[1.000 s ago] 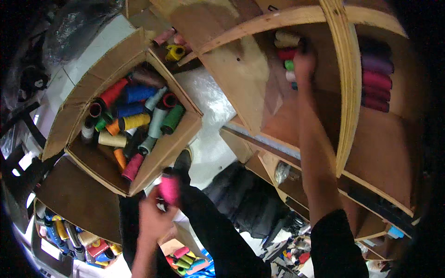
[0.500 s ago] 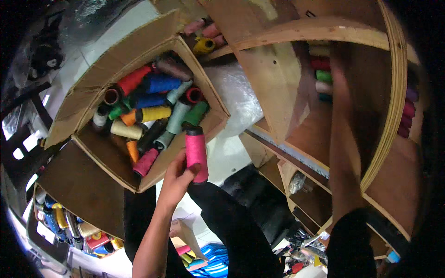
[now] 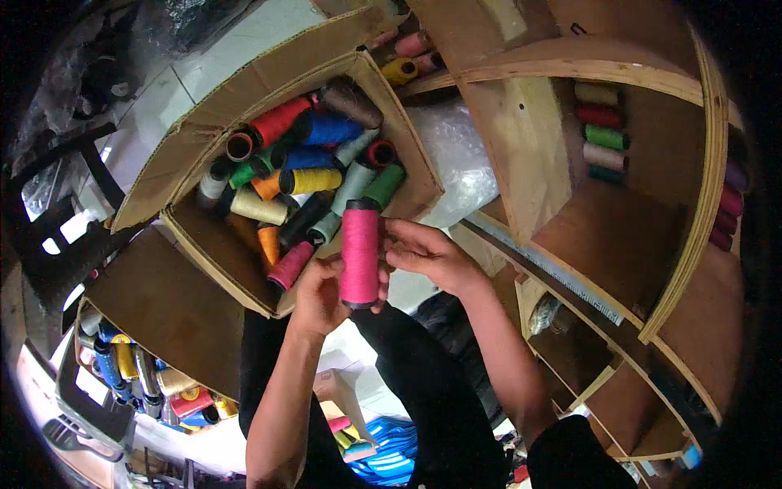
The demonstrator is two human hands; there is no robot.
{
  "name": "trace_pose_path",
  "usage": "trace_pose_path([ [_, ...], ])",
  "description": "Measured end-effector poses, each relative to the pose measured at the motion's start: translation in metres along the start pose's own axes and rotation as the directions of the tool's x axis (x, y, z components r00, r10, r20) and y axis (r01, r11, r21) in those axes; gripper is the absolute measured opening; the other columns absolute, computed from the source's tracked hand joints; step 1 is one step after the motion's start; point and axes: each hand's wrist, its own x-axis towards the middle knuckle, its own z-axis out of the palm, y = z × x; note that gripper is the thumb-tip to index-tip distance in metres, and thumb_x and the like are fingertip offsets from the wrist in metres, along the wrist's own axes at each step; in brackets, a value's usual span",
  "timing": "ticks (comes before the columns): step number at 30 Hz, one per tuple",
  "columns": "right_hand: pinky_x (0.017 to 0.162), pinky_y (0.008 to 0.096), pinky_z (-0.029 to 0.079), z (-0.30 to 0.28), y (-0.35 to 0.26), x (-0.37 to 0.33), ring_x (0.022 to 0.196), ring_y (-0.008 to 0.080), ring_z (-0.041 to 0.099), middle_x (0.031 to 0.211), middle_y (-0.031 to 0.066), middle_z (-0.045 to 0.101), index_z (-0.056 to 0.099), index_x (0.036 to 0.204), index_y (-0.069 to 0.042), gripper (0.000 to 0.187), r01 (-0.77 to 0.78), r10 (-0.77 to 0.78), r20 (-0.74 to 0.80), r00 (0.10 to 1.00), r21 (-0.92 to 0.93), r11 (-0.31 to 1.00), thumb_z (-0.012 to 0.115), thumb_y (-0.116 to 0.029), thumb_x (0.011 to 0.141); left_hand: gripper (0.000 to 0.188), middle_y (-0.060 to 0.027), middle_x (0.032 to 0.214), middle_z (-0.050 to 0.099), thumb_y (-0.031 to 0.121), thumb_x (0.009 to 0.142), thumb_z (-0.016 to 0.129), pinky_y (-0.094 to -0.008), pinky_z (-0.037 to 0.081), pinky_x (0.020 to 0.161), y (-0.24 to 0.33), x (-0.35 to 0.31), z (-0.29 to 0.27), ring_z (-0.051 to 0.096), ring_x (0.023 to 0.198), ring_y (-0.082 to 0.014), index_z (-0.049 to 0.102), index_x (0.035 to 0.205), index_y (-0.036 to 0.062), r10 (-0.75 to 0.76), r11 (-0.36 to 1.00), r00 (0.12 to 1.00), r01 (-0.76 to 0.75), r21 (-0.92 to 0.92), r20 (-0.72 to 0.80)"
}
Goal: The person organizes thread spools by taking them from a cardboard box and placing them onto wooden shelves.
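Upright in front of me is a pink thread spool (image 3: 360, 254) with black ends. My left hand (image 3: 319, 297) is closed around its lower part from the left and behind. From the right, my right hand (image 3: 432, 254) has its thumb and fingers on the spool's side; the fingertips are partly hidden. Just beyond, an open cardboard box (image 3: 220, 273) holds several thread spools lying in a jumble, among them a red spool (image 3: 281, 121), a blue spool (image 3: 332, 129), a yellow spool (image 3: 314, 180) and another pink spool (image 3: 291, 265).
A wooden shelf (image 3: 599, 77) stands at the right, with a row of spools, including a green spool (image 3: 607, 137), in one compartment. Clear plastic wrap (image 3: 460, 159) lies between box and shelf. More spools fill a container at lower left. Blue bundled material (image 3: 387, 452) sits on the floor below.
My right hand has come out of the shelf compartment, holding nothing visible, and moved left onto the pink spool. The spool is a little lower in the view relative to the box.
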Motion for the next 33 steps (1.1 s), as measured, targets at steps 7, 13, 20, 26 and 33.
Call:
trace_pose_path([
  [7,0.082,0.0238,0.044,0.019,-0.008,0.01,0.093,0.0081,0.054,0.101,0.0004,0.057,0.046,0.123,-0.001,0.042,0.05,-0.048,0.021,0.999,-0.11,0.993,0.06,-0.014,0.086,0.07,-0.0158,0.075,0.054,0.04,0.075,0.038,-0.0279,0.034,0.041,0.015,-0.014,-0.001,0.043,0.045,-0.0196,0.038,0.128,-0.0062,-0.031,0.933,0.999,0.025,-0.358,-0.009],
  [13,0.088,0.0262,0.04,0.032,-0.012,0.022,0.1,0.0098,0.051,0.11,0.0017,0.056,0.044,0.128,-0.003,0.052,-0.028,0.03,-0.119,0.992,0.017,0.999,0.064,-0.013,0.081,0.063,-0.0184,0.075,0.054,0.041,0.078,0.039,-0.0258,0.033,0.035,0.016,-0.017,-0.016,0.041,0.04,-0.0187,0.042,0.12,-0.0056,-0.093,0.877,0.996,0.083,-0.472,0.003],
  [20,0.081,0.0248,0.043,0.025,-0.021,0.039,0.09,0.0105,0.054,0.097,0.003,0.058,0.053,0.109,-0.002,0.041,0.044,-0.204,-0.437,0.876,-0.35,0.936,0.07,-0.021,0.078,0.053,-0.0164,0.102,0.06,0.047,0.088,0.042,-0.0318,0.05,0.063,0.017,-0.004,-0.016,0.061,0.073,-0.023,0.047,0.115,0.0013,0.023,0.993,0.969,-0.05,-0.103,-0.247],
  [26,0.064,0.0239,0.045,0.017,-0.036,0.032,0.073,0.0093,0.055,0.085,0.0027,0.059,0.055,0.098,-0.003,0.038,-0.09,-0.156,-0.648,0.745,-0.33,0.94,0.073,-0.028,0.075,0.047,-0.0106,0.106,0.059,0.037,0.089,0.045,-0.0283,0.046,0.067,0.018,0.001,-0.01,0.061,0.083,-0.0195,0.043,0.121,0.0035,0.096,0.991,0.944,-0.061,0.12,-0.315],
  [33,0.058,0.0221,0.044,0.002,-0.031,0.006,0.069,0.0088,0.055,0.084,0.002,0.058,0.054,0.102,-0.004,0.04,-0.024,-0.21,-0.631,0.747,-0.341,0.94,0.074,-0.024,0.074,0.034,-0.0101,0.094,0.062,0.018,0.083,0.051,-0.0292,0.047,0.069,0.005,0.001,-0.044,0.061,0.081,-0.0188,0.051,0.113,0.0027,0.274,0.844,0.749,0.114,0.524,-0.604],
])
